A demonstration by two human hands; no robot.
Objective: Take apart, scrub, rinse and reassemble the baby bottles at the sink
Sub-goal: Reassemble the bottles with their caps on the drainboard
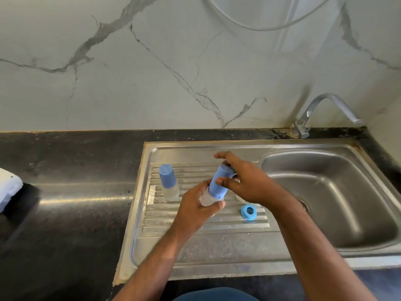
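Note:
My left hand (196, 208) grips the clear body of a baby bottle (209, 198), tilted above the steel drainboard (195, 240). My right hand (245, 181) is curled round that bottle's blue cap (219, 182), thumb on its side. A second bottle with a blue cap (167, 180) stands upright on the drainboard to the left. A loose blue screw ring (248, 212) lies on the ribs just right of my hands. Something pale and round sits under my right wrist, mostly hidden.
The sink basin (325, 198) with its drain lies to the right, a chrome tap (325, 111) above its far edge. Black countertop (65, 203) spreads to the left, with a white object (8, 187) at the left border. A marble wall stands behind.

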